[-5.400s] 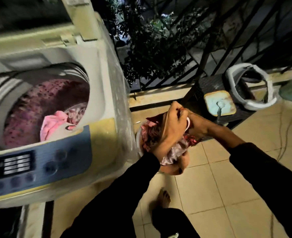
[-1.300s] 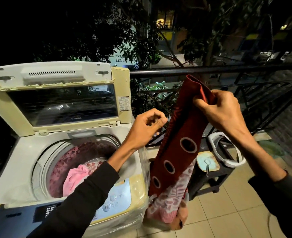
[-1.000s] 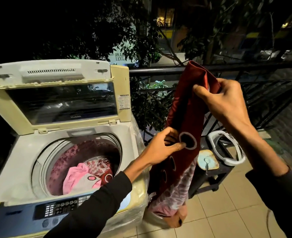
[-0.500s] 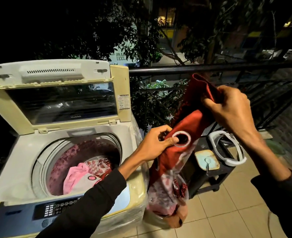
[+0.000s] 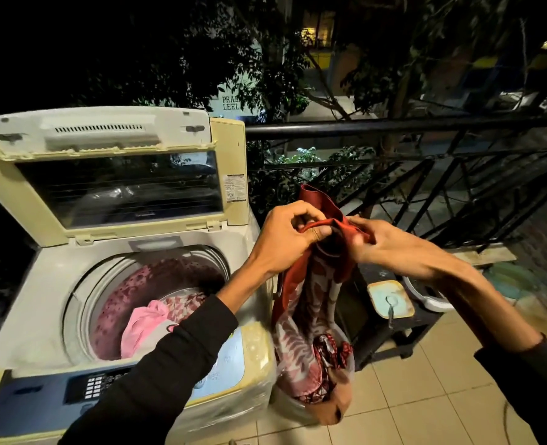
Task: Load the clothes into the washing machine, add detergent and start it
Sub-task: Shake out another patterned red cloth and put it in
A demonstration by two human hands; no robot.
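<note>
A top-loading washing machine [image 5: 56, 284] stands at the left with its lid [image 5: 111, 175] raised. Pink and patterned clothes [image 5: 146, 326] lie inside its drum. To its right I hold up a dark red curtain [image 5: 310, 284] with a white leaf print lower down. My left hand [image 5: 288, 239] and my right hand [image 5: 384, 245] both pinch its top edge, close together. The curtain's lower end hangs into a laundry basket [image 5: 336, 409] on the floor beside the machine.
The blue control panel [image 5: 40, 399] runs along the machine's front. A black stool [image 5: 391, 329] with a small blue-and-cream object [image 5: 391, 300] and a white ring-shaped item [image 5: 426, 300] stands right of the basket. A black railing [image 5: 426, 126] bounds the tiled balcony.
My left hand has risen from the curtain's ring hole to its top edge, next to my right hand. My right hand has dropped lower, and the curtain now hangs bunched between both hands.
</note>
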